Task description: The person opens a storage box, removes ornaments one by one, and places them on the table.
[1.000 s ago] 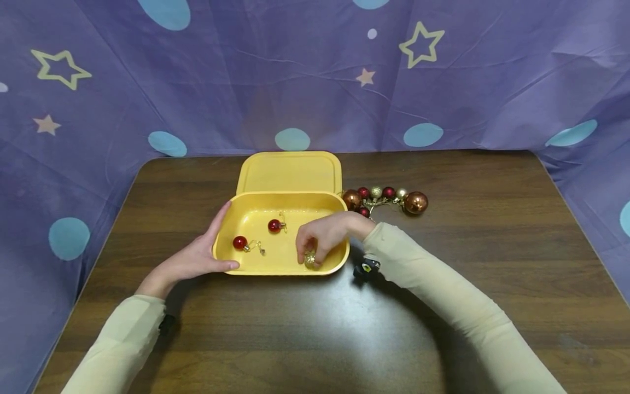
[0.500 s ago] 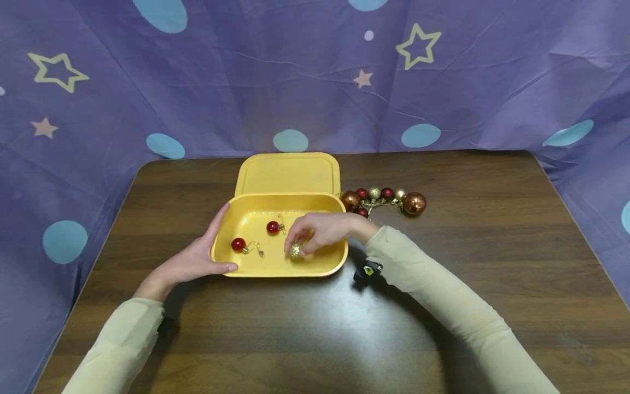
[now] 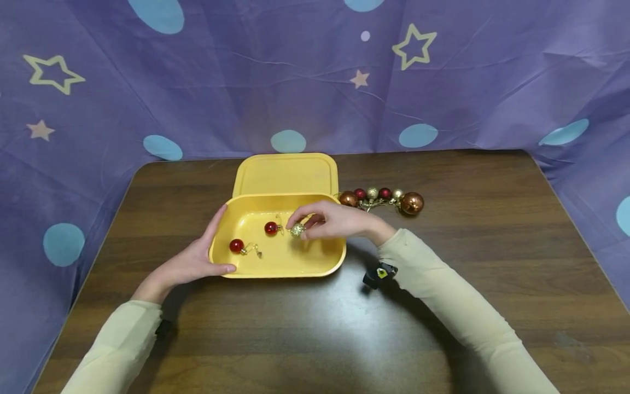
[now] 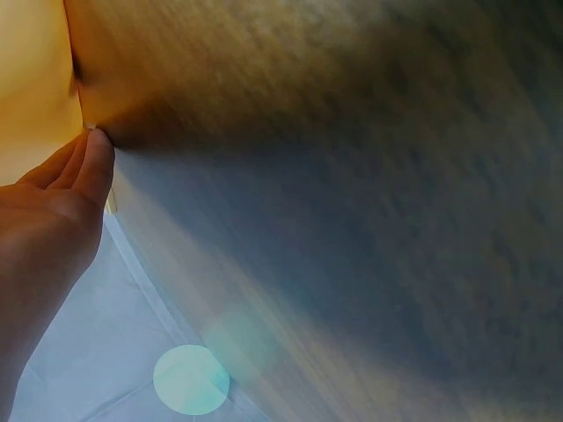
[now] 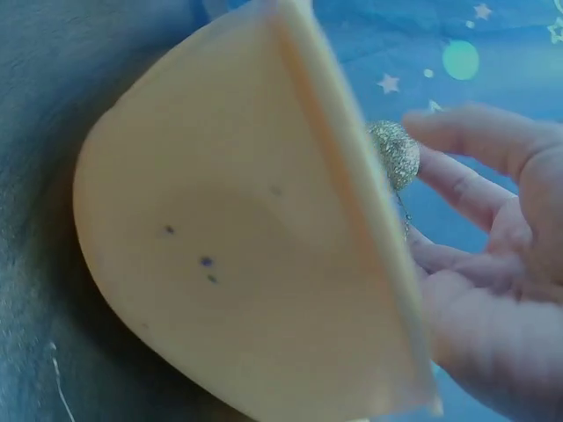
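In the head view my left hand (image 3: 194,260) spans the left end of a yellow plastic box (image 3: 278,269), its fingers along the side and the thumb on the front rim. The left wrist view shows straight fingers touching the box wall (image 4: 40,88). My right hand (image 3: 339,219) pinches a gold glitter bauble (image 3: 297,230) by its ball, over the right half of the box; a thin chain hangs from it in the right wrist view. Two red baubles (image 3: 270,229) with gold cords lie inside the box, the nearest just left of the gold one.
Behind the box lies its yellow lid (image 3: 285,174). Right of that, a string of baubles (image 3: 384,196) in copper, red and gold rests on the brown wooden table (image 3: 467,230). A purple cloth (image 3: 315,82) with stars hangs behind the table.
My right hand has moved the gold bauble leftward and then up from the front right of the box, closer to the red bauble. The left hand has stayed at the box's left end.
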Available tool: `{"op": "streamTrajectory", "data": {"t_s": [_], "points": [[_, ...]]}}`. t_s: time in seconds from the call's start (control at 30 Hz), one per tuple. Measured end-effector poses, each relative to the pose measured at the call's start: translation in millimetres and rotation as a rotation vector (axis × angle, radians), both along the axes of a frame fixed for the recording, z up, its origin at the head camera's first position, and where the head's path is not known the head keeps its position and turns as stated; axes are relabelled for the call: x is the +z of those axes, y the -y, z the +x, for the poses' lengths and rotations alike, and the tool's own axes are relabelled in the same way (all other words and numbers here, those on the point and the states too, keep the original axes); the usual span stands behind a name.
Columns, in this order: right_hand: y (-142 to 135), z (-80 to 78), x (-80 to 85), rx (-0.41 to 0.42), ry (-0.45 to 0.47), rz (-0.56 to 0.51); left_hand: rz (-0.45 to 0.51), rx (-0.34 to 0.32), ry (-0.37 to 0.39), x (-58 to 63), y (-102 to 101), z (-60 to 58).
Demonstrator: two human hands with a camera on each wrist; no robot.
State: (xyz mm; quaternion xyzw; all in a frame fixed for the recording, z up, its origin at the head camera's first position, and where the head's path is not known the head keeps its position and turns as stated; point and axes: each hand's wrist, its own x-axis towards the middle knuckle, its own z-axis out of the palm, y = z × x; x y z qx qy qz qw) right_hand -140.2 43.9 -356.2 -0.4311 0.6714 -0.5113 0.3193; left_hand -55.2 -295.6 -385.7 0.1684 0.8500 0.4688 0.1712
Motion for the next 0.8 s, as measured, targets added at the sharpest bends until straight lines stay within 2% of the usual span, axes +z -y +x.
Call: {"op": "streamTrajectory", "data": {"t_s": [0.13, 0.37, 0.6, 0.8], "points": [[-13.2, -1.3, 3.6, -0.077, 0.007, -0.013, -0.005, 0.0, 0.005, 0.6, -0.6, -0.4], [-40.5, -4.4, 1.7, -0.204, -0.083, -0.041, -0.002, -0.003, 0.008, 1.4, -1.6, 0.3], [-71.4, -3.0, 2.0, -0.372, -0.08, -0.062, -0.021, -0.005, -0.01, 1.5, -1.5, 0.0], [-98.8, -4.7, 1.5, -0.452, -0.114, -0.054, -0.012, -0.01, -0.005, 1.0, -0.6, -0.8]]}}
